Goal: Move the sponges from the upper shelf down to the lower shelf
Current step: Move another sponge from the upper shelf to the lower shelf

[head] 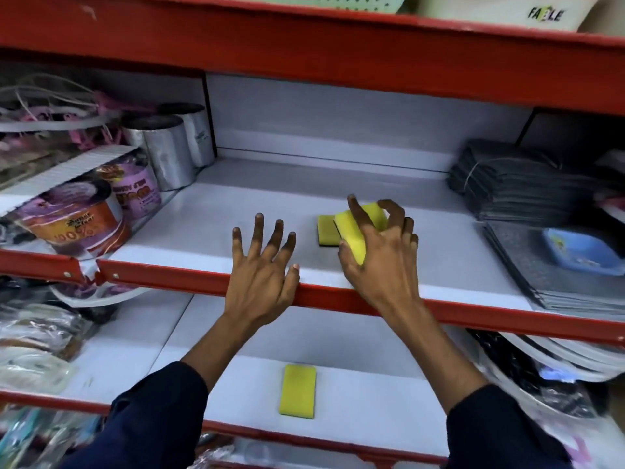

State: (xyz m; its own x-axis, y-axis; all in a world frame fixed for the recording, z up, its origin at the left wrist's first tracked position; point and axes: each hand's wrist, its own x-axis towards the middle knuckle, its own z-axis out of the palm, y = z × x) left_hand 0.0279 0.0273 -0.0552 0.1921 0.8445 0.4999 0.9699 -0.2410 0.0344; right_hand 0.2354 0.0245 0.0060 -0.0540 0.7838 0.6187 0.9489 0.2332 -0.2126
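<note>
My right hand (382, 262) is closed around a yellow sponge (351, 231) and holds it tilted just above the upper shelf (236, 211). A second yellow sponge with a dark underside (326, 230) lies flat on that shelf, just left of the held one. Part of a third yellow sponge (375, 211) shows behind my fingers. My left hand (263, 265) hovers with fingers spread over the shelf's red front rim, holding nothing. One yellow sponge (297, 390) lies flat on the lower shelf (372, 401) below.
Silver tape rolls (169, 150) and packaged goods (77, 218) crowd the upper shelf's left side. Stacked dark cloths (521, 181) and grey sheets with a blue tray (581, 252) fill its right. Bagged items (37, 336) and plates (554, 360) flank the lower shelf. Red rails (473, 313) edge each level.
</note>
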